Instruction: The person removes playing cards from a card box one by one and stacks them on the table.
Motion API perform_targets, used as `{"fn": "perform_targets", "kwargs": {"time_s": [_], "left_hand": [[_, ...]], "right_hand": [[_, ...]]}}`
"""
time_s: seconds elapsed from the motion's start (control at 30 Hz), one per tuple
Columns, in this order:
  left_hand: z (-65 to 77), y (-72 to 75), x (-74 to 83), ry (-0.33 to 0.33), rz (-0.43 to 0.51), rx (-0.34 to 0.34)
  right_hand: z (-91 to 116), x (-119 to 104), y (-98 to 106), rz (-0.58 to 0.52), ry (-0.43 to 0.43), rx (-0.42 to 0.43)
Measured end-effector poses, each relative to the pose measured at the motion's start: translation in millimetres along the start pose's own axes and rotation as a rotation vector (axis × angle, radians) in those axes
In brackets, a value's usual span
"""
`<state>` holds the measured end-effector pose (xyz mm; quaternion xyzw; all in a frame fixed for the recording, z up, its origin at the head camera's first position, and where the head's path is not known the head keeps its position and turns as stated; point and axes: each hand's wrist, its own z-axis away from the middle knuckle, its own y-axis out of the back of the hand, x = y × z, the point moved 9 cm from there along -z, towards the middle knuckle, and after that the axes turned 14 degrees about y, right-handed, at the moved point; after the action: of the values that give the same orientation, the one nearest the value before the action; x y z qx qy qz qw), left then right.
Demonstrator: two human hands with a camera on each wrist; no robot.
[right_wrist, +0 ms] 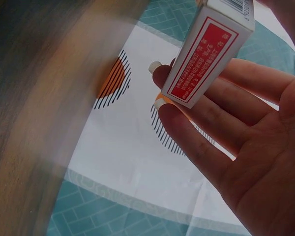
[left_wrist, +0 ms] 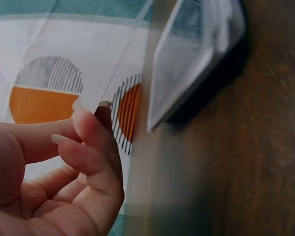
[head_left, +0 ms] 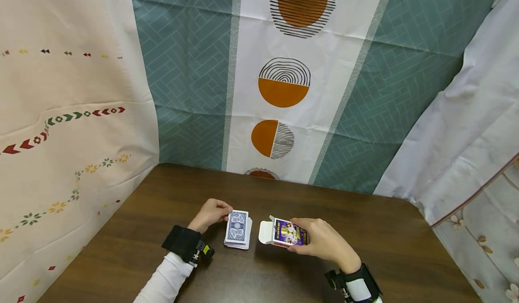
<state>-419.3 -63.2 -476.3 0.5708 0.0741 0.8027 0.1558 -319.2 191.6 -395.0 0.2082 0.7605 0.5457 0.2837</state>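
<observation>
My left hand (head_left: 210, 215) pinches one blue-backed playing card (head_left: 237, 225) by its upper left corner. The left wrist view shows that card edge-on as a thin line (left_wrist: 120, 59), apart from the deck (left_wrist: 199, 59) on the table. In the head view the card covers most of the deck. My right hand (head_left: 324, 240) holds a purple-fronted card box (head_left: 290, 233) a little to the right of the deck, its white flap (head_left: 265, 232) open toward the left. A red printed side of the box (right_wrist: 204, 61) faces the right wrist camera; its inside is hidden.
The dark wooden table (head_left: 239, 285) runs back to a patterned curtain (head_left: 194, 136). A cream printed cloth (head_left: 81, 150) hangs along the left edge, and a white cloth (head_left: 458, 150) hangs on the right.
</observation>
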Motion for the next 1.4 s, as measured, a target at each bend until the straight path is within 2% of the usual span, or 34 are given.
{"fn": "perform_targets", "kwargs": {"time_s": [0.13,0.37,0.5,1.4], "left_hand": [[-1.4,-2.0,3.4,-0.033,-0.035,0.036],[-3.9,-3.7,-4.2,-0.005,-0.113,0.095],[-3.6,-3.7,-5.2,-0.021,-0.148,0.121],[-9.4,-5.0,-7.3,-0.046,-0.193,0.135]], "right_hand": [[-0.2,0.9,1.1,0.002,0.001,0.006],[0.0,2.3,-3.7,-0.007,-0.01,-0.013],[0.3,2.5,-4.2,-0.007,-0.015,-0.015],[-1.4,0.7,-8.4,0.0,-0.016,-0.041]]}}
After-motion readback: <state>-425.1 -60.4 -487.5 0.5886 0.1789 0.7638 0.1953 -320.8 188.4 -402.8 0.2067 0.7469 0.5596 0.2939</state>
